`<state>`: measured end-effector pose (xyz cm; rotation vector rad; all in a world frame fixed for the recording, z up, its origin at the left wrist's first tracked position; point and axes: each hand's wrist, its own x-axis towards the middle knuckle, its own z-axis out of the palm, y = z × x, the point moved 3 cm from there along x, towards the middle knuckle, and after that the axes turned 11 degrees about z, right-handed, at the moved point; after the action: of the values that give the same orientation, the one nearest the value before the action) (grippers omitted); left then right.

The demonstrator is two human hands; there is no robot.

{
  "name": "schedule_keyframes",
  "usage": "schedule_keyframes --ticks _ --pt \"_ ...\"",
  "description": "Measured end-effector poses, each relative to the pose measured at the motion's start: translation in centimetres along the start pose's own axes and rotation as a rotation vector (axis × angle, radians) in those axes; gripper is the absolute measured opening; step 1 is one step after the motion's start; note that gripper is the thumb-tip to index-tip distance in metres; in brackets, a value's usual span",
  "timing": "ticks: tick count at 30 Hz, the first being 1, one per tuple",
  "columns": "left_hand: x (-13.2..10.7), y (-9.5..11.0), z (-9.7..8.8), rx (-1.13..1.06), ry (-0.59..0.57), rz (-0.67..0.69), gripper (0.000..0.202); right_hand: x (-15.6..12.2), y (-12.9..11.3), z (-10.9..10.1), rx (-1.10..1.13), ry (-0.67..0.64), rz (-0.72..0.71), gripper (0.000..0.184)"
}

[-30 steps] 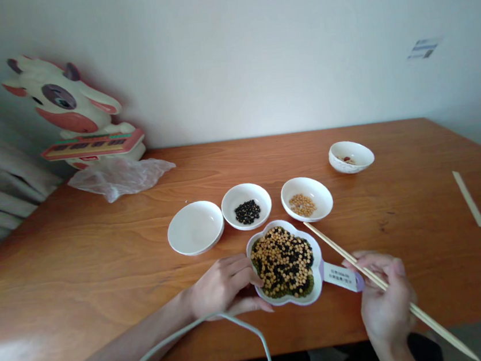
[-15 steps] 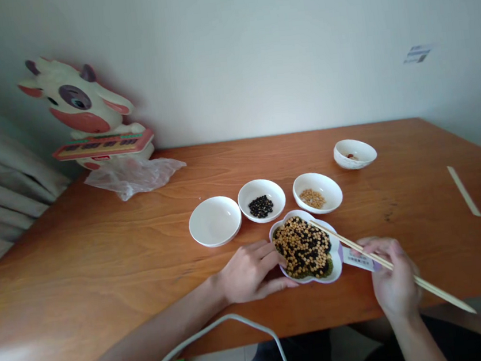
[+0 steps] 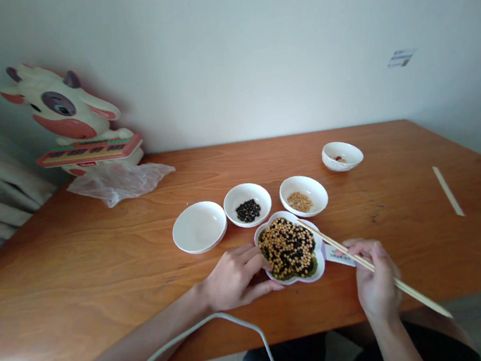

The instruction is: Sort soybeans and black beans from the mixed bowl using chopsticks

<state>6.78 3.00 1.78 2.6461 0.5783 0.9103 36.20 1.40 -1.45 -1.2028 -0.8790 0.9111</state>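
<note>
Mixed beans (image 3: 289,245): light, hard and apt to roll

They cover the bottom of the white flower-shaped dish (image 3: 320,251) on the table (image 3: 104,277), close in front of you. Your left hand (image 3: 236,276) is half curled, holding the dish with fingers over its left rim and thumb along the lower edge. Your right hand (image 3: 377,281) wraps round the chopsticks (image 3: 423,299); their tips meet at the dish's upper right lobe, and you cannot tell whether they pinch a bean. Each bean probably slips easily, so squeeze it gently across its middle. The dish looks rigid and light; its rim or labelled handle (image 3: 339,255) should give a sure hold, but keep it level. The chopsticks look thin and stiff, best held well back.
</note>
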Motion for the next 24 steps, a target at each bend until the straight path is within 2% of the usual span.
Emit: schedule_keyframes --ticks 8,17,24 --pt "-0.03 -0.04 -0.05 -0.026 -0.007 0.039 0.024 -0.48 -0.26 0.46 -0.037 -0.007 -0.035 0.045" --pt "-0.10 -0.14 -0.16 -0.004 -0.047 0.045 0.022 -0.47 -0.02 0.25 -0.090 -0.091 -0.032 0.046" --pt "-0.26 -0.30 0.18 0.033 -0.057 0.049 0.023 -0.48 -0.50 0.70 -0.091 -0.072 -0.069 0.047"
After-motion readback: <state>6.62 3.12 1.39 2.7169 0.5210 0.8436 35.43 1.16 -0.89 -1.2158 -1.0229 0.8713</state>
